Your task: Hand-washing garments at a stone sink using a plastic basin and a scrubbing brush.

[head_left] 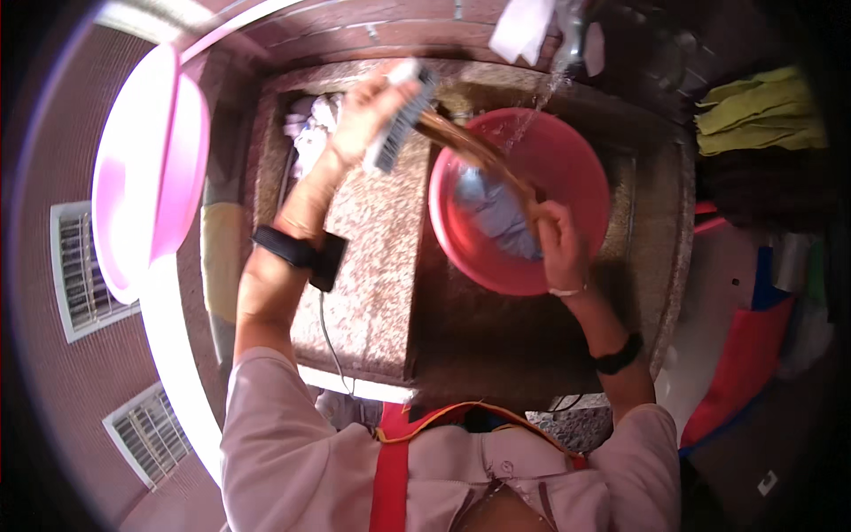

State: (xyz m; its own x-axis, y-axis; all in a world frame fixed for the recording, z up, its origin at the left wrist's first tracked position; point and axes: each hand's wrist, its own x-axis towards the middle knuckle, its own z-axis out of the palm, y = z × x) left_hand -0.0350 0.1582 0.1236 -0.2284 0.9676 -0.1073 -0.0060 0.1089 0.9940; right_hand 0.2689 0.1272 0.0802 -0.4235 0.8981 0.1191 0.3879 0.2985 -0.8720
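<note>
My left hand (369, 110) is closed around a scrub brush (397, 130) with grey bristles, raised over the left side of a stone sink. One end of a brown strap-like item (475, 146), blurred and wet-looking, lies close beside the brush. My right hand (562, 243) grips its other end above the right side of a red plastic basin (518, 286). Inside the basin lies blue-grey cloth (502, 216). Water runs from a faucet (573, 46) into the basin. Whether the left hand also touches the brown item cannot be told.
A rough stone slab (365, 266) forms the sink's left side, with crumpled white cloth (311, 136) at its back. A large pink basin (156, 173) stands at the far left. Yellow-green cloths (761, 113) hang at the right. A cable (329, 346) crosses the slab's front.
</note>
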